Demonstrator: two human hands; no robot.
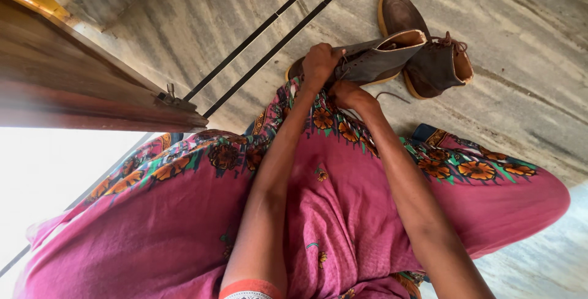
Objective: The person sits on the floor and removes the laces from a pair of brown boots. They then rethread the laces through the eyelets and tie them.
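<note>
Two brown ankle boots with tan soles sit on the grey stone floor ahead of me. My left hand [320,63] grips the front of the nearer boot [380,57] at its laces. Just below it, my right hand [350,95] touches the same boot, fingers curled at the lace area; a loose lace end trails to the right. The second boot [429,54] lies just behind and to the right, with its toe pointing away. Both my arms reach forward over my pink floral skirt [343,213].
A wooden door [73,85] with a metal latch [171,98] stands at the left. Two dark grooves [275,29] run diagonally across the floor. Bright daylight fills the lower left.
</note>
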